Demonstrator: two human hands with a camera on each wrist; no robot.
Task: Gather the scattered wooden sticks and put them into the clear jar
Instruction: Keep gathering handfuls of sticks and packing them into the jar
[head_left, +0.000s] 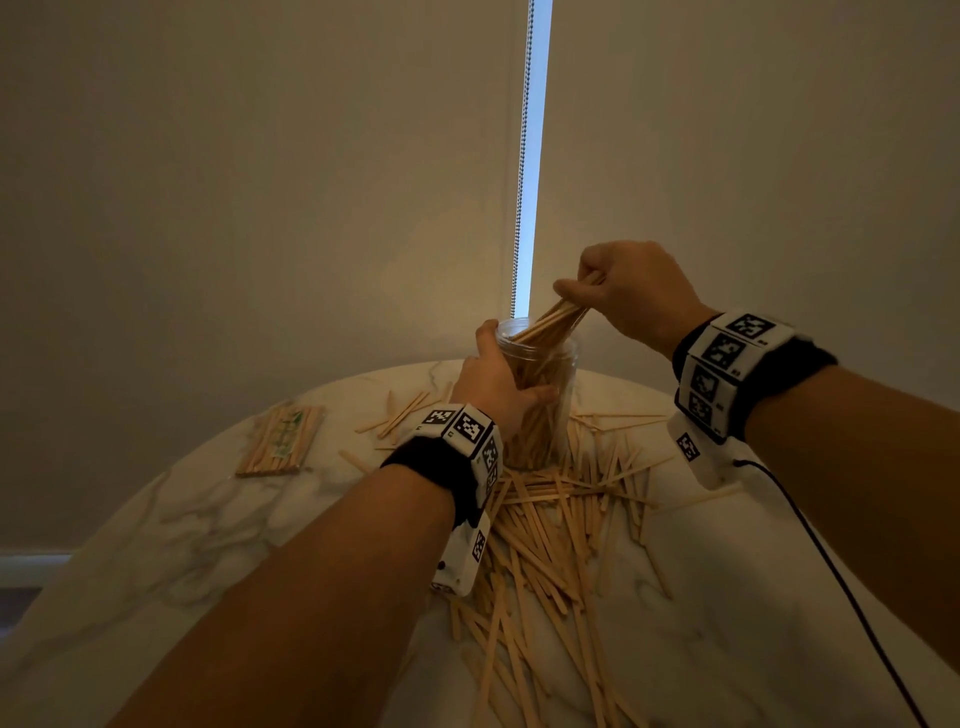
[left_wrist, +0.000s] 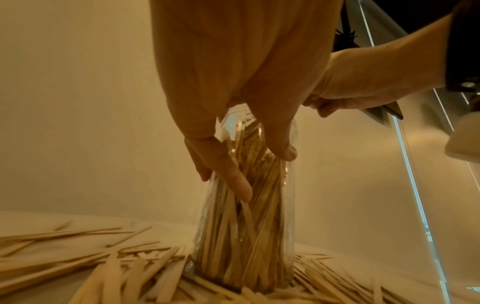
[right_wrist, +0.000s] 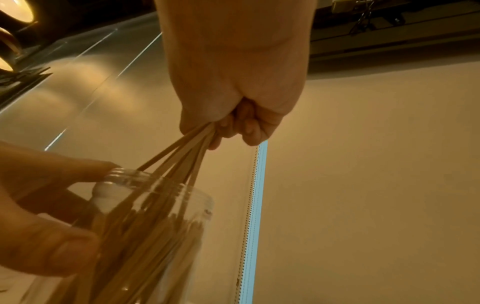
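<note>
Left hand (head_left: 493, 384) grips jar (head_left: 563, 364); right hand (head_left: 628, 296) pinches sticks (head_left: 553, 322) over it.

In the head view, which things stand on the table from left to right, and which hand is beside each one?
Bundle of sticks → left hand, gripping the jar → loose sticks on the table → right hand, pinching a bunch of sticks into the jar mouth → black cable.
</note>
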